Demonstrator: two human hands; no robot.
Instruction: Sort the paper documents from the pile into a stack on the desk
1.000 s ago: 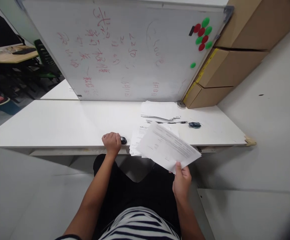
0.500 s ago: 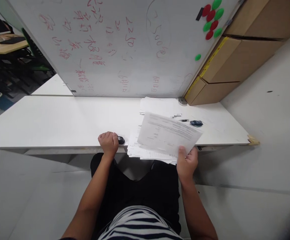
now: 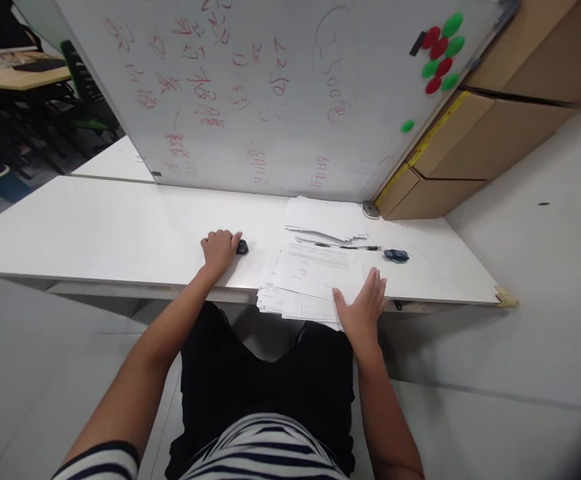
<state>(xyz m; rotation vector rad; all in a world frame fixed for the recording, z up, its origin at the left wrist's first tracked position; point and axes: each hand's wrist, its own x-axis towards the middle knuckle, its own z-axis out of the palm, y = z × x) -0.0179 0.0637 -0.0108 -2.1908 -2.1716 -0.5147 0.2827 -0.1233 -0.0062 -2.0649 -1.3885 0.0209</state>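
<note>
My left hand is closed on a small black object at the table top; only its rounded end sticks out past the thumb, so its kind is unclear. On the right, my right hand has its fingers spread and its thumb touching the edge of a printed sheet of paper. That sheet lies flat on top of a loose stack of papers, which overhangs the table's front edge above my lap.
Behind the sheet lie another paper stack, a thin pen-like item and a dark blue object. A whiteboard with red writing and magnets stands across the white table. Cardboard boxes are piled at the right.
The sheet that my right hand held raised now lies on the stack, and that hand has opened. My left hand has moved forward over the table with the black object.
</note>
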